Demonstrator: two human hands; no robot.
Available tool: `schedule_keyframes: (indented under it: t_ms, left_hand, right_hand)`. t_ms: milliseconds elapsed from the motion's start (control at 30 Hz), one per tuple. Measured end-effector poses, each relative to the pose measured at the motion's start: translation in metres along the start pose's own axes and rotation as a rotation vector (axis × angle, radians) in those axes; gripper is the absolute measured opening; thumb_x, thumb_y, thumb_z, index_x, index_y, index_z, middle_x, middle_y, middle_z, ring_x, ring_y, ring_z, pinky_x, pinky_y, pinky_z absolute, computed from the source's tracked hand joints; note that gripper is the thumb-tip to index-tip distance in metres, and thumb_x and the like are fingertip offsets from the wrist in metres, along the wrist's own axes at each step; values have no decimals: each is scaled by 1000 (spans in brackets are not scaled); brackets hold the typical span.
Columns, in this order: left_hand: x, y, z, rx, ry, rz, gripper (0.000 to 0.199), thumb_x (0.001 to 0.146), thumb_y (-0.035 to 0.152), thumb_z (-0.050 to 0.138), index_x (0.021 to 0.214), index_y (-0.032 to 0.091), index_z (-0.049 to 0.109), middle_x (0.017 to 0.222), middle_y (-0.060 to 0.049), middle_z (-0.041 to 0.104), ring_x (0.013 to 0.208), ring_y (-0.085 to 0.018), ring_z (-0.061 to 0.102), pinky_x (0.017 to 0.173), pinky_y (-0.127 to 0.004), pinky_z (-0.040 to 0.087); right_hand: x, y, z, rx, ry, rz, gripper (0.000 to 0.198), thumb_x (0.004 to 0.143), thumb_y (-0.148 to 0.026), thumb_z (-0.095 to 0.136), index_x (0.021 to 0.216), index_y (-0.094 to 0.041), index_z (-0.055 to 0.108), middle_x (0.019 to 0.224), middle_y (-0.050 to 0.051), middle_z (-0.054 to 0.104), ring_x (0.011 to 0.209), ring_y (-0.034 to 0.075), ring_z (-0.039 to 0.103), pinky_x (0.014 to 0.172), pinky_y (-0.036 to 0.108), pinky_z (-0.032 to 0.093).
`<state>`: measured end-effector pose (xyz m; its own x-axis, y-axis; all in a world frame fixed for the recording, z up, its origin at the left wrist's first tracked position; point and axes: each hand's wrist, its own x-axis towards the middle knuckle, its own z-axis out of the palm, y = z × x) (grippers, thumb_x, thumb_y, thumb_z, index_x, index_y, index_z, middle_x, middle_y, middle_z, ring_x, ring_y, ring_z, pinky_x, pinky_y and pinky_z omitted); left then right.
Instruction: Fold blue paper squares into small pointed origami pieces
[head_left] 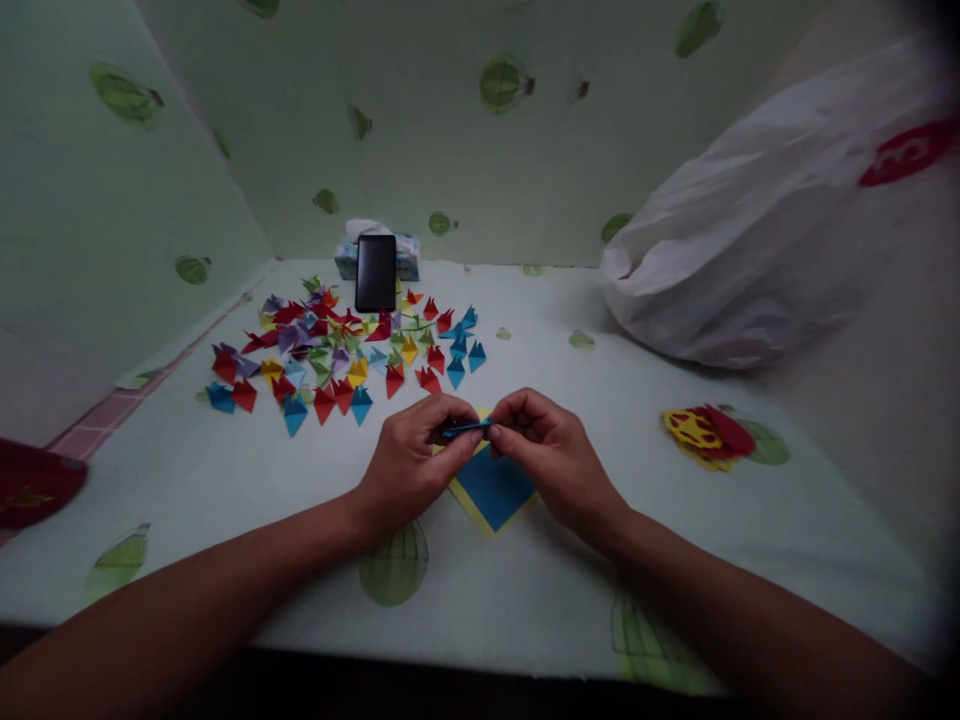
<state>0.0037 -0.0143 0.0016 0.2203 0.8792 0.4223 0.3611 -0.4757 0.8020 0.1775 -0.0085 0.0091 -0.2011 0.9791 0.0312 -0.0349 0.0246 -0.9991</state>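
Note:
Between my two hands is a small piece of folded blue paper (466, 430), held just above the table. My left hand (424, 445) pinches its left part between thumb and fingers. At its right end, the thumb and fingertips of my right hand (544, 445) are closed on it as well. Below the hands lies a stack of square paper sheets, a blue sheet (495, 490) on top of a yellow one (472, 512); its far part is hidden by my hands. Beyond them spreads a group of small folded paper figures (341, 395) in red, blue, yellow, green and purple.
A dark phone (376, 272) leans against a tissue box (408, 257) at the back. To the right bulges a white plastic bag (720, 240). Yellow and red cut-out pieces (694, 432) lie right of my hands. A dark red object (37, 485) sits at the left edge.

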Motion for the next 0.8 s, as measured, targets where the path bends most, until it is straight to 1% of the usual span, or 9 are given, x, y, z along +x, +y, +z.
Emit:
schedule_keyframes:
  t_ms: [167, 300, 367, 433, 567, 800]
  left_hand:
    - [1, 1, 2, -24, 26, -36, 1, 86, 17, 65, 85, 18, 64, 87, -3, 63, 79, -15, 61, 70, -27, 50]
    - [0, 0, 3, -137, 14, -174, 3, 83, 18, 65, 85, 17, 63, 83, -2, 62, 74, -14, 61, 67, -27, 51]
    - [1, -1, 3, -199, 15, -210, 4, 83, 18, 66, 84, 17, 62, 81, -1, 62, 73, -13, 61, 66, -26, 51]
    - [1, -2, 2, -215, 17, -188, 4, 82, 18, 66, 82, 17, 62, 81, -1, 61, 74, -13, 60, 67, -26, 50]
    - [3, -5, 1, -168, 0, -104, 5, 83, 15, 65, 80, 17, 63, 83, -2, 62, 76, -14, 60, 69, -26, 49]
    - [3, -6, 1, -181, 26, -23, 10, 84, 12, 65, 77, 17, 59, 84, -1, 62, 78, -13, 60, 68, -25, 48]
  right_hand:
    - [0, 3, 0, -37, -2, -11, 12, 74, -24, 70, 75, -19, 59, 66, -3, 59, 62, 12, 54, 59, 26, 42]
    - [0, 3, 1, -16, 11, -13, 12, 74, -24, 71, 76, -19, 60, 66, -3, 58, 62, 11, 53, 58, 26, 41]
    - [0, 2, 1, 7, 13, -11, 13, 73, -23, 72, 78, -19, 61, 67, -3, 59, 62, 11, 53, 59, 26, 41]
    - [1, 2, 1, 29, 8, 8, 14, 72, -23, 73, 79, -19, 61, 65, -4, 59, 61, 11, 53, 59, 26, 41]
    - [1, 3, 0, 86, -9, 60, 14, 73, -23, 73, 80, -19, 62, 61, -5, 58, 59, 11, 53, 59, 25, 40]
    - [1, 7, 0, 172, 34, 103, 19, 68, -23, 78, 80, -19, 65, 67, -3, 62, 64, 10, 55, 61, 25, 42]
